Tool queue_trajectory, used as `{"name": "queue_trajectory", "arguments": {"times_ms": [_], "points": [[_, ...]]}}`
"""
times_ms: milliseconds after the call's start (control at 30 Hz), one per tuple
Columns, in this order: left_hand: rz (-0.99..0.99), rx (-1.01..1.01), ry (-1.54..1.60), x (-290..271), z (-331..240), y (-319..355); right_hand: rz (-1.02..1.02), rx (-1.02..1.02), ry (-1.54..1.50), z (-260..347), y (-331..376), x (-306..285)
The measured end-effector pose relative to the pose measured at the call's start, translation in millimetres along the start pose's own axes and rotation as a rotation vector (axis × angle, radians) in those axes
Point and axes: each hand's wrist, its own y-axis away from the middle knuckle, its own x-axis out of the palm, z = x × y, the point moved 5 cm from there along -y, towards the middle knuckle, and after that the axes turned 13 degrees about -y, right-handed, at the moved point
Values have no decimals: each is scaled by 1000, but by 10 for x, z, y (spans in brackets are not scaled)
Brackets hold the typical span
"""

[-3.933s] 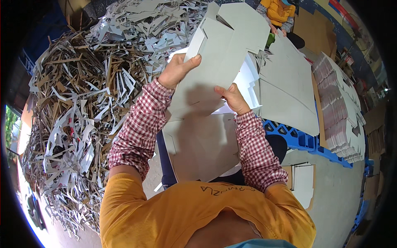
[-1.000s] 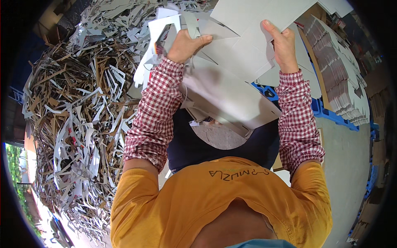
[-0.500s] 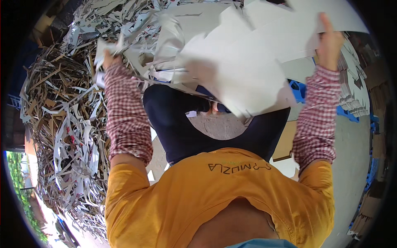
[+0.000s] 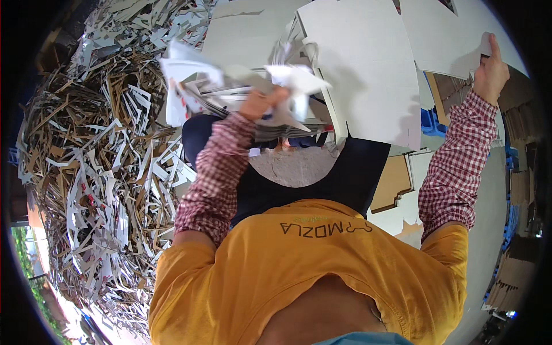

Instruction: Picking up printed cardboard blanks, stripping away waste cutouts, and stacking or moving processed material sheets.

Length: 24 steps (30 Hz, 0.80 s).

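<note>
My left hand (image 4: 261, 104), slightly blurred, is closed round a bunch of jagged white cardboard scraps (image 4: 192, 66) above my left knee. Its fingertips are partly hidden among the strips. Off to the right, my right hand (image 4: 491, 76) grips the near edge of a white cardboard sheet (image 4: 443, 37), one finger pointing up along its surface. Between the hands lies a large white cardboard panel (image 4: 368, 75), its near end over my right thigh. A stack of thin cut strips (image 4: 305, 133) shows just beyond my knees, partly covered by the scraps.
A high heap of brown and white offcuts (image 4: 103, 172) fills the left side. A blue plastic pallet (image 4: 432, 123) shows under the sheets. Brown cardboard (image 4: 392, 181) lies by my right thigh, and stacks of cardboard (image 4: 517, 178) line the far right.
My left hand has moved from the offcut heap rightward to the middle, among the scraps. My right hand has shifted outward to the right. The large panel now lies straighter before me.
</note>
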Motion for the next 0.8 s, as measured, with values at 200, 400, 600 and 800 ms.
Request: {"name": "queue_trajectory", "arguments": {"times_ms": [200, 400, 600, 800], "points": [[201, -172, -331, 981, 400, -474, 12, 46, -428, 320, 2, -227], [451, -565, 310, 1145, 533, -653, -388, 619, -1383, 643, 21, -335], [206, -481, 470, 1122, 500, -744, -27, 126, -938, 144, -67, -391], [-192, -352, -56, 485, 953, -938, -490, 625, -1472, -66, 162, -227]]}}
